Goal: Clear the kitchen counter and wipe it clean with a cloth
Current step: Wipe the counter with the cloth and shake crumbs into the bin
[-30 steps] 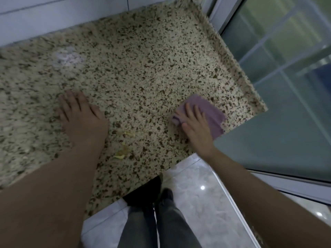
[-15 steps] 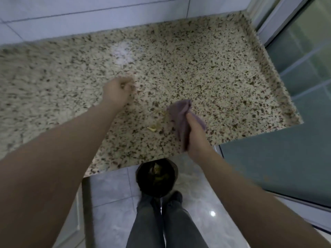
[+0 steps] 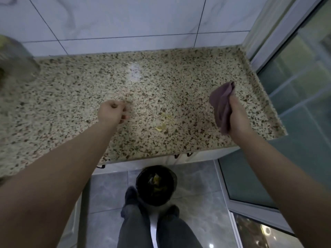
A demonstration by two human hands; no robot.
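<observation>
The speckled granite counter fills the middle of the head view. My right hand grips a bunched purple cloth and holds it lifted above the counter's right part. My left hand hovers over the counter's middle with its fingers curled in; nothing shows in it. Between the two hands a few yellow scraps lie on the stone.
A black bin with yellow waste inside stands on the floor below the counter's front edge, by my feet. A blurred grey object sits at the far left. A glass sliding door borders the counter's right end. White tiles back the counter.
My right hand has lifted the cloth off the counter and carried it right. My left hand rose from flat on the stone and curled. The view pulled back, showing the bin.
</observation>
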